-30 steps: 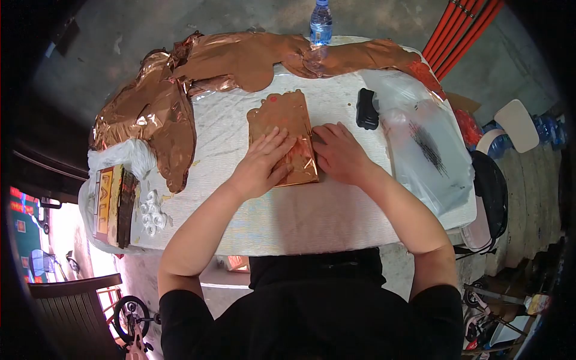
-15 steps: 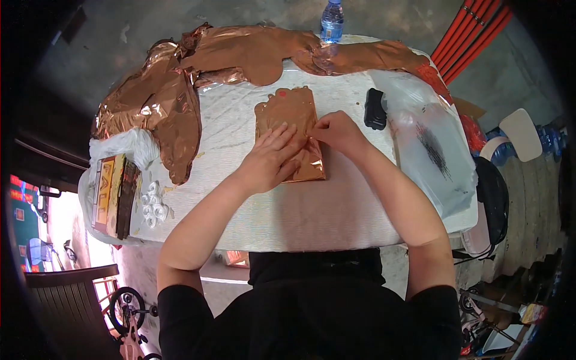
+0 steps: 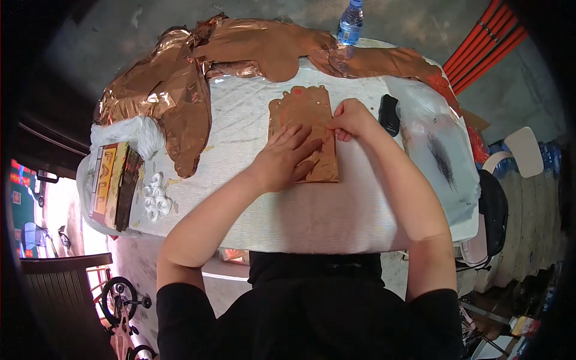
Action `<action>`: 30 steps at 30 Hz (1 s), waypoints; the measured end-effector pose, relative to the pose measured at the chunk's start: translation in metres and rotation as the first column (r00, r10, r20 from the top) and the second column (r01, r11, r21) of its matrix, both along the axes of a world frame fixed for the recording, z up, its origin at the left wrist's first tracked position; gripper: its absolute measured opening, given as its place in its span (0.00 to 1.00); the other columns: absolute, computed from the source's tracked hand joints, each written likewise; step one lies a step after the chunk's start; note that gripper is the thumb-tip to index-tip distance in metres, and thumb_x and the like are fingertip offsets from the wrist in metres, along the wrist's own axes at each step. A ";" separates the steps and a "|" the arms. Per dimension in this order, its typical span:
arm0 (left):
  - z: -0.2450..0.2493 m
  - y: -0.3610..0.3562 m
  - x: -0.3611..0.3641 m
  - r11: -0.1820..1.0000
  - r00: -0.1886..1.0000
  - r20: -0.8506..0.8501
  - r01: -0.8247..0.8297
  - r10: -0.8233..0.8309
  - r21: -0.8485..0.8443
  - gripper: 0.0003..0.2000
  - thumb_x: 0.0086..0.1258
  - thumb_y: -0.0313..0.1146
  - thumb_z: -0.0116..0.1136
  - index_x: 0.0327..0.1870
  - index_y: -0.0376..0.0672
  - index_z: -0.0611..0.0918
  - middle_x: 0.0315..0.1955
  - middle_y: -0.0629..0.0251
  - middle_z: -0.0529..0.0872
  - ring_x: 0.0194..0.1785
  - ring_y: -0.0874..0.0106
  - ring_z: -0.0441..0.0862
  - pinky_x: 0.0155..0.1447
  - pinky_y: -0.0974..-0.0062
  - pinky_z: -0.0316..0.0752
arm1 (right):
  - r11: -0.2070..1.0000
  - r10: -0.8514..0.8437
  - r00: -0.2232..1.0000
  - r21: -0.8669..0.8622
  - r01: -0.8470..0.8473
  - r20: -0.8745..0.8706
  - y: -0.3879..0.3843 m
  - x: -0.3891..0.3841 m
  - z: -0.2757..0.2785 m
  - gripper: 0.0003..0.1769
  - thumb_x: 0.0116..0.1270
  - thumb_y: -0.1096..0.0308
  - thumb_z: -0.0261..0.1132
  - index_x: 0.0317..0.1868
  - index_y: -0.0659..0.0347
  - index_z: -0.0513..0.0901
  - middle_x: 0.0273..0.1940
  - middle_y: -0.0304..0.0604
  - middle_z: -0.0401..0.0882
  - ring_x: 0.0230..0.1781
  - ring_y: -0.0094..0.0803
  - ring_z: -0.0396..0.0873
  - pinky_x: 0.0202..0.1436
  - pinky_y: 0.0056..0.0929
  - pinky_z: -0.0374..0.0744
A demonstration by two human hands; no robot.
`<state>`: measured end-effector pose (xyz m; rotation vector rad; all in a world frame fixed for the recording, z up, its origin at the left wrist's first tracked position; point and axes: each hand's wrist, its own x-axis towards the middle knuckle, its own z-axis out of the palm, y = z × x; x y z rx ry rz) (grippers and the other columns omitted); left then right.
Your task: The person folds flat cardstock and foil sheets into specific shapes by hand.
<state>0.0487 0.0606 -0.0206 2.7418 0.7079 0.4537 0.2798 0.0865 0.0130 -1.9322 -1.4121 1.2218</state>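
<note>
A copper-coloured foil balloon (image 3: 306,107), folded into a flat rectangle, lies on the table before me. Small scalloped tabs and a red spot show at its far end. My left hand (image 3: 289,157) rests on its lower left part, fingers spread flat over the foil. At the right edge, my right hand (image 3: 354,120) is closed in a pinch on the foil; the fingertips partly hide what they grip. A small black object (image 3: 389,114) lies just right of that hand.
Larger copper foil balloons (image 3: 252,45) sprawl along the table's far and left edges. A water bottle (image 3: 350,24) stands at the back. Packs in a box (image 3: 108,180), white rolls (image 3: 157,198) and a white plastic bag (image 3: 135,138) sit left; clear plastic bags (image 3: 432,150) lie right.
The view has shifted, so the table things appear slightly farther right. My right hand stays at the balloon's right edge, its fingers a little more curled. My left hand still presses flat.
</note>
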 end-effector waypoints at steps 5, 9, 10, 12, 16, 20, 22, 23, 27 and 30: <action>-0.006 0.002 0.001 1.000 1.000 0.018 -0.003 0.002 0.014 0.24 0.70 0.42 0.54 0.67 0.51 0.72 0.67 0.51 0.67 0.73 0.51 0.58 0.76 0.57 0.50 | 0.999 -0.002 1.000 -0.047 0.003 0.025 0.020 -0.001 -0.005 0.11 0.54 0.74 0.70 0.21 0.66 0.77 0.19 0.45 0.79 0.14 0.30 0.79 0.17 0.28 0.79; -0.004 0.002 0.000 0.999 1.000 0.005 -0.003 0.003 -0.034 0.23 0.71 0.43 0.52 0.67 0.51 0.72 0.67 0.51 0.67 0.73 0.51 0.56 0.77 0.56 0.48 | 0.994 0.043 0.999 -0.098 -0.042 0.009 0.032 0.006 -0.008 0.10 0.52 0.73 0.71 0.20 0.64 0.79 0.18 0.43 0.79 0.12 0.28 0.75 0.13 0.26 0.72; -0.002 0.002 -0.001 1.000 1.000 0.007 -0.008 0.008 -0.028 0.23 0.71 0.43 0.52 0.67 0.51 0.72 0.67 0.51 0.67 0.73 0.51 0.56 0.77 0.56 0.48 | 0.988 0.065 0.998 -0.143 -0.061 0.023 0.034 0.006 -0.007 0.10 0.52 0.73 0.72 0.19 0.63 0.78 0.18 0.42 0.78 0.11 0.27 0.73 0.12 0.25 0.69; 0.007 0.003 -0.002 0.996 0.998 0.061 -0.012 0.017 -0.091 0.25 0.69 0.39 0.56 0.67 0.50 0.71 0.66 0.52 0.69 0.72 0.53 0.62 0.74 0.58 0.57 | 0.995 0.067 0.998 -0.076 -0.066 0.018 0.031 0.006 -0.009 0.11 0.52 0.73 0.72 0.18 0.62 0.76 0.17 0.40 0.77 0.11 0.26 0.72 0.12 0.24 0.67; 0.021 0.007 -0.011 0.562 0.877 0.336 0.094 0.345 -0.822 0.23 0.65 0.33 0.60 0.63 0.46 0.74 0.56 0.53 0.77 0.60 0.60 0.75 0.60 0.64 0.73 | 0.926 0.166 0.977 0.319 -0.200 0.131 0.020 0.009 -0.033 0.13 0.53 0.75 0.70 0.18 0.61 0.73 0.16 0.36 0.74 0.14 0.22 0.71 0.16 0.23 0.66; -0.006 0.052 -0.035 0.870 0.772 0.422 -0.341 0.475 -0.356 0.21 0.59 0.33 0.67 0.54 0.36 0.79 0.39 0.56 0.80 0.37 0.68 0.78 0.41 0.70 0.76 | 0.859 0.160 0.977 0.468 -0.207 0.138 0.000 0.004 -0.031 0.09 0.57 0.78 0.66 0.24 0.62 0.73 0.18 0.34 0.73 0.18 0.18 0.69 0.20 0.22 0.67; -0.009 0.063 -0.040 0.798 0.759 0.301 -0.444 0.577 -0.408 0.27 0.55 0.37 0.71 0.53 0.30 0.78 0.37 0.56 0.81 0.33 0.69 0.78 0.41 0.73 0.76 | 0.811 0.146 0.980 0.550 -0.198 0.138 -0.003 0.005 -0.039 0.10 0.57 0.78 0.65 0.24 0.62 0.72 0.18 0.33 0.71 0.19 0.17 0.67 0.21 0.21 0.66; -0.013 0.066 -0.040 0.798 0.755 0.306 -0.449 0.580 -0.402 0.27 0.55 0.37 0.71 0.53 0.30 0.78 0.37 0.56 0.81 0.33 0.69 0.78 0.41 0.73 0.76 | 0.764 0.125 0.983 0.619 -0.182 0.134 -0.003 0.007 -0.044 0.10 0.58 0.78 0.65 0.24 0.62 0.72 0.19 0.31 0.69 0.20 0.15 0.65 0.23 0.20 0.65; -0.014 0.069 -0.036 0.739 0.751 0.264 -0.405 0.605 -0.539 0.31 0.56 0.38 0.72 0.57 0.28 0.76 0.41 0.57 0.83 0.36 0.72 0.80 0.44 0.74 0.77 | 0.804 0.151 0.988 0.584 -0.112 -0.020 -0.019 0.002 -0.041 0.10 0.57 0.78 0.65 0.25 0.64 0.70 0.20 0.34 0.68 0.22 0.18 0.64 0.25 0.22 0.67; -0.024 0.075 -0.038 0.668 0.732 0.318 -0.246 0.603 -0.703 0.28 0.57 0.37 0.71 0.56 0.28 0.77 0.38 0.61 0.83 0.33 0.73 0.79 0.39 0.77 0.76 | 0.782 0.154 0.987 0.615 -0.098 -0.039 -0.024 0.000 -0.041 0.11 0.60 0.78 0.65 0.26 0.63 0.71 0.21 0.29 0.67 0.22 0.13 0.62 0.24 0.19 0.63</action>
